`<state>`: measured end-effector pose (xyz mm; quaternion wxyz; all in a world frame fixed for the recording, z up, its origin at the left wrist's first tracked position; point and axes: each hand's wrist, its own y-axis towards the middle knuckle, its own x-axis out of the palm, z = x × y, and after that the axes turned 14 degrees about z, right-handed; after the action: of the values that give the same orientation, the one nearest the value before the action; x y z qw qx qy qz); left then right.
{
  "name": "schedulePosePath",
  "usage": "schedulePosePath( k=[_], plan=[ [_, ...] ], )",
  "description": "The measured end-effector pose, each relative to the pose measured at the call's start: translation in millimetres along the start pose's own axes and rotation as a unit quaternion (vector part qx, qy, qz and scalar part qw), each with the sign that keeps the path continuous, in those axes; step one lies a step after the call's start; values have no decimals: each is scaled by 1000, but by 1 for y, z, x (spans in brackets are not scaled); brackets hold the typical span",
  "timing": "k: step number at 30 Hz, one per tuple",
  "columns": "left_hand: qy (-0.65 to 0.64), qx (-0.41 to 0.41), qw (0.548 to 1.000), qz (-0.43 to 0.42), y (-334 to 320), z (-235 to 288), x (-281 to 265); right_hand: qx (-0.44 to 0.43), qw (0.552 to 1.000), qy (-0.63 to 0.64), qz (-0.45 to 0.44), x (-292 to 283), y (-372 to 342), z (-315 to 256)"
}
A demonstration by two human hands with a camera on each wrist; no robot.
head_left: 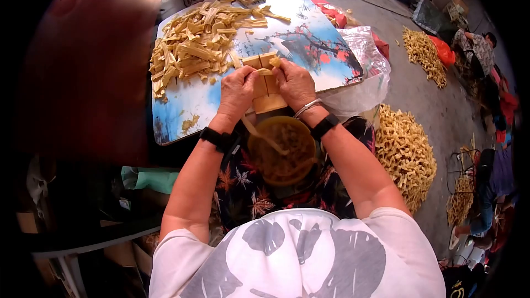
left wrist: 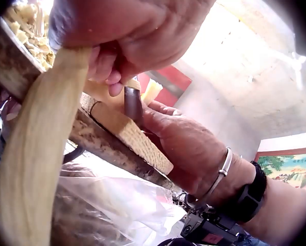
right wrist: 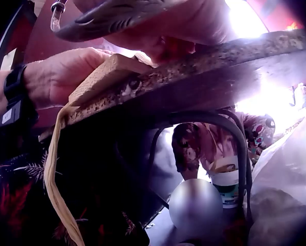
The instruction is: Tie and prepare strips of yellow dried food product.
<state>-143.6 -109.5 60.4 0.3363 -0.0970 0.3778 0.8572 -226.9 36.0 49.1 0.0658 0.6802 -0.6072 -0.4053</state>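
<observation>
Head view, centre: left hand (head_left: 237, 91) curled round a pale yellow strip (head_left: 254, 131) — its tail hangs into the round bowl (head_left: 307, 142) just below the worktop (head_left: 217, 92) edge. Right hand (head_left: 297, 84) pinches a folded yellow end (head_left: 275, 62) over the wooden block (head_left: 268, 103), which sits at the worktop's near edge. Loose strips (head_left: 194, 44) piled upper left on the worktop — heap of small twisted pieces (head_left: 406, 157) on the floor, right of the frame.

Uneven light, with white glare at upper left, dark curved edges and soft wrist views.
</observation>
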Motion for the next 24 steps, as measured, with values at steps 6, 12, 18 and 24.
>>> schedulePosePath(
  k=[6,12,18,24],
  plan=[
    [93,-94,990,43,0,-19,-4,-29,998,-49,-14,-1,-5,16],
    [-165,-240,956,-34,-17,-7,-33,55,990,60,-114,-41,-11,2],
    [-308,-262,905,-130,-31,56,-36,-13,974,114,-193,-59,-24,-22],
    [-231,-206,948,-77,-30,46,-19,-47,978,121,-165,-47,-9,-20]
  ],
)
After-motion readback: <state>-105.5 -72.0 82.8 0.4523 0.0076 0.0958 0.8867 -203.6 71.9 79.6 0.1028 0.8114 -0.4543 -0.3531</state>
